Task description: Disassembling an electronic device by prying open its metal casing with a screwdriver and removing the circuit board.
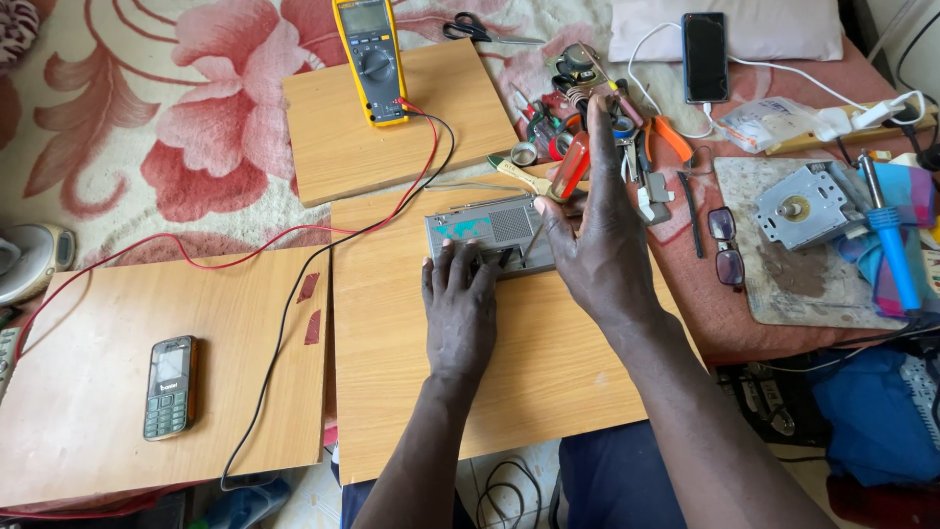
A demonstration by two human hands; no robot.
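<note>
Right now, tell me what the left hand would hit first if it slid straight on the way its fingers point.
The left hand already has its fingertips on the grey radio, so it would meet that first, likely pushing it up the wooden board.

Three wooden boards (88, 392) lie over a floral bedspread (166, 127) in pink and cream. A white pillow (764, 24) sits at the top right. Tiled floor (509, 480) shows below the boards. Light is even and soft.
</note>
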